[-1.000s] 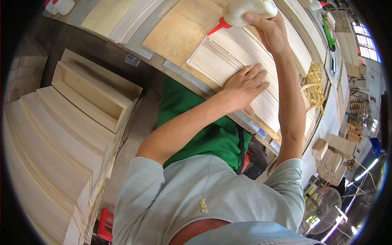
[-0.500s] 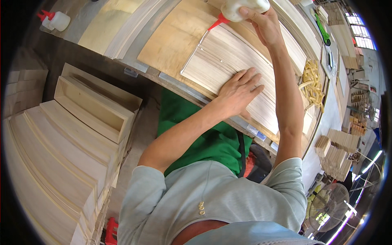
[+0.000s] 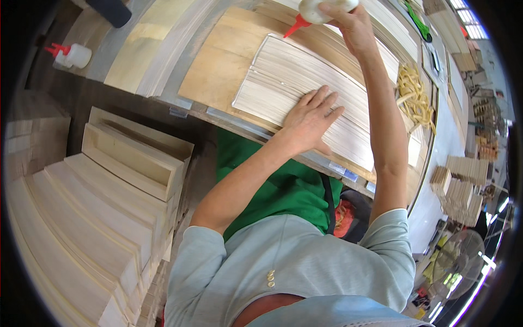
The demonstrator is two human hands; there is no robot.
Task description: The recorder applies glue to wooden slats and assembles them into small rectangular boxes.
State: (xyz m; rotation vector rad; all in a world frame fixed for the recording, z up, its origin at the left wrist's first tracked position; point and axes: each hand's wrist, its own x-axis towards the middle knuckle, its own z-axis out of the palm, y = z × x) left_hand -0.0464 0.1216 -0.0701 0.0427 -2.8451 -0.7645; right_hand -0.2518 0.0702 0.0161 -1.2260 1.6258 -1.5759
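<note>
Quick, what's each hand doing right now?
Left hand: open, palm down on the pale wood strips.
Right hand: closed around the white bottle with a red nozzle.

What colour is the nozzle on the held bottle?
The nozzle is red; the head view shows it best.

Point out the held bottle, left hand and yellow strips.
Held bottle (image 3: 314, 14): head view, white body.
Left hand (image 3: 309, 121): head view, back of hand.
Yellow strips (image 3: 416, 99): head view, middle of tangle.
</note>
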